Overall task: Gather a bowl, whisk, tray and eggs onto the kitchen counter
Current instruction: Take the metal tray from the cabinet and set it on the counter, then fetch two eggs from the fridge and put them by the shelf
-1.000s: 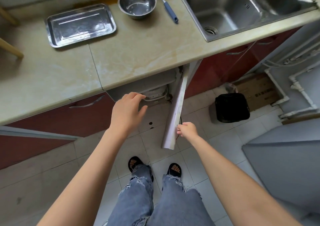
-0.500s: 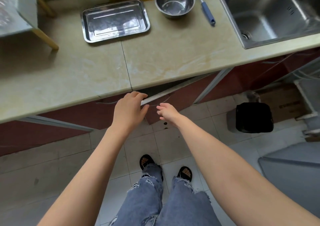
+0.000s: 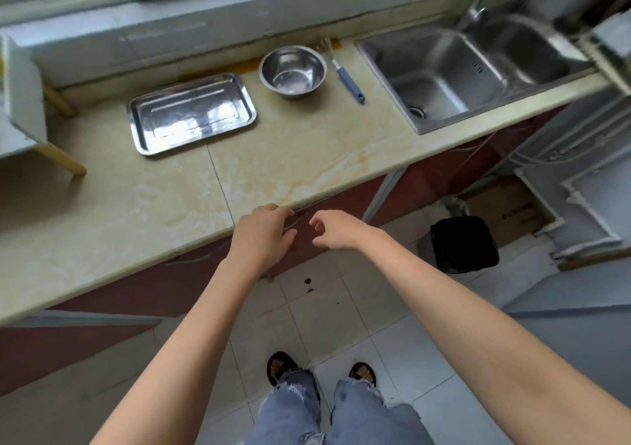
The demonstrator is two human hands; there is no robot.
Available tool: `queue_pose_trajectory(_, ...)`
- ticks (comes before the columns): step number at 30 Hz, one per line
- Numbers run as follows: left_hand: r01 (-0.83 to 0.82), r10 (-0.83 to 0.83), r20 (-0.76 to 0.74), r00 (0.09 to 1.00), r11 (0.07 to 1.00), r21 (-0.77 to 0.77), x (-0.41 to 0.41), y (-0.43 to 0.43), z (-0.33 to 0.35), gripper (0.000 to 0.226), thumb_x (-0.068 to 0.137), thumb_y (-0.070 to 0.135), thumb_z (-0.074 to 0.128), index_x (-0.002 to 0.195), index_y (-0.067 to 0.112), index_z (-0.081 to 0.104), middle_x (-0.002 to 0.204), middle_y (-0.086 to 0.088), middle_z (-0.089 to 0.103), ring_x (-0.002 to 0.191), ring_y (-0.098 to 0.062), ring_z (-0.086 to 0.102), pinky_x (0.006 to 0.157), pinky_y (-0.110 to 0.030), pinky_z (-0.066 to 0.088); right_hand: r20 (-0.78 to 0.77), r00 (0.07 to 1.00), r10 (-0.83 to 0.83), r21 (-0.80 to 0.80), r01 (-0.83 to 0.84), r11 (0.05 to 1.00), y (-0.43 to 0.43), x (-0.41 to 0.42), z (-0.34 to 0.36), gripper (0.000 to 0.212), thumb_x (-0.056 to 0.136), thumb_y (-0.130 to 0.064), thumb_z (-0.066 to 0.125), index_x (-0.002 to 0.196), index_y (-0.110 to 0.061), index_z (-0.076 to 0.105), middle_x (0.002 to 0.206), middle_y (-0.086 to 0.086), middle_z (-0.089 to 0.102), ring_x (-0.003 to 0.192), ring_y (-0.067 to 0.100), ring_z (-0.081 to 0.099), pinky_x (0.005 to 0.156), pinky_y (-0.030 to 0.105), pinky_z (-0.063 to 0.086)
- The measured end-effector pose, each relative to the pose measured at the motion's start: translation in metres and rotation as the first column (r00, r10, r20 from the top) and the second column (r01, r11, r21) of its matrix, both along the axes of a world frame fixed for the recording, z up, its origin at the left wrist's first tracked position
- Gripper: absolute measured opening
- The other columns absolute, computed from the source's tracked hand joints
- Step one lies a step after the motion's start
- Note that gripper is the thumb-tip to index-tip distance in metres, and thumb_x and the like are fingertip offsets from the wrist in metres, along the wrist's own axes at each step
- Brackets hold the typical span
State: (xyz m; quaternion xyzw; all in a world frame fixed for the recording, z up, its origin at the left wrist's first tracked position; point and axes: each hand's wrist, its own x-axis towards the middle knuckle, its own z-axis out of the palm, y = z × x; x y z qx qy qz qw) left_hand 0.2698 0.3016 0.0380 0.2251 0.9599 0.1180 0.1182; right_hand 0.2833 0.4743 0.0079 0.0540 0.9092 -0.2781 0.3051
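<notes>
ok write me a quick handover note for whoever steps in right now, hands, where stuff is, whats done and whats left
Left hand: empty, at the counter's front edge.
Right hand: empty, fingers loosely curled, just in front of the cabinet door below that edge.
Tray: flat on the counter, left of the bowl.
Bowl: upright, empty, near the back wall.
Whisk: lying between the bowl and the sink.
Done: bowl, whisk and tray are on the counter.
Left: eggs, none in view. The cabinet door looks shut or nearly so.
</notes>
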Motion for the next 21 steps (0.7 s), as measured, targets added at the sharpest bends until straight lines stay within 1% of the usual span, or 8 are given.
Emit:
queue_pose_trajectory(4, 0.109, -0.109, -0.053, 0.993, 0.994, -0.004, -0.003, 0.035, 0.024, 0.038, 0.091, 0.037, 0.054, 0.125, 0.022, 0.056, 0.12, 0.0, 0.061, 0.109, -0.023, 0.056, 0.081, -0.035, 0.045, -0.107, 0.994, 0.002, 0.107, 0.009, 0.994, 0.03, 0.02, 0.041, 0.05, 0.087, -0.028, 0.061, 0.135, -0.02, 0.047, 0.136, 0.0, 0.054, 0.123, 0.02, 0.053, 0.101, 0.037, 0.044)
queue_pose_trajectory(10, 0.263, -0.255, -0.182, 0.95, 0.964, 0.023, 0.0, 0.104, 0.074, 0.039, 0.09, 0.037, 0.054, 0.127, 0.026, 0.055, 0.125, 0.003, 0.058, 0.116, -0.021, 0.052, 0.087, -0.034, 0.042, -0.328, 0.943, -0.061, 0.252, 0.149, 0.956, 0.093, 0.058, 0.11, 0.046, 0.089, -0.033, 0.057, 0.133, -0.021, 0.048, 0.134, 0.0, 0.052, 0.118, 0.022, 0.055, 0.092, 0.039, 0.048)
queue_pose_trajectory(12, 0.31, -0.291, -0.232, 0.928, 0.949, 0.05, 0.003, 0.129, 0.094, 0.039, 0.09, 0.038, 0.054, 0.127, 0.026, 0.055, 0.126, 0.003, 0.059, 0.117, -0.02, 0.053, 0.088, -0.034, 0.043, -0.391, 0.917, -0.082, 0.278, 0.203, 0.939, 0.116, 0.072, 0.133, 0.045, 0.091, -0.033, 0.056, 0.133, -0.02, 0.047, 0.134, 0.001, 0.051, 0.116, 0.024, 0.056, 0.089, 0.039, 0.048)
queue_pose_trajectory(16, 0.405, -0.352, -0.349, 0.868, 0.91, 0.091, 0.019, 0.181, 0.133, 0.037, 0.09, 0.039, 0.053, 0.126, 0.027, 0.056, 0.125, 0.005, 0.059, 0.114, -0.019, 0.054, 0.086, -0.034, 0.044, -0.511, 0.849, -0.13, 0.302, 0.319, 0.898, 0.162, 0.105, 0.175, 0.047, 0.091, -0.033, 0.057, 0.135, -0.022, 0.046, 0.136, -0.002, 0.05, 0.121, 0.022, 0.053, 0.094, 0.038, 0.047)
queue_pose_trajectory(21, 0.513, -0.408, -0.457, 0.79, 0.849, 0.129, 0.053, 0.247, 0.177, 0.037, 0.091, 0.04, 0.052, 0.125, 0.028, 0.056, 0.125, 0.008, 0.058, 0.115, -0.017, 0.053, 0.088, -0.032, 0.043, -0.628, 0.761, -0.159, 0.324, 0.443, 0.836, 0.216, 0.155, 0.22, 0.047, 0.09, -0.035, 0.058, 0.134, -0.023, 0.047, 0.135, -0.005, 0.051, 0.121, 0.019, 0.052, 0.091, 0.035, 0.046)
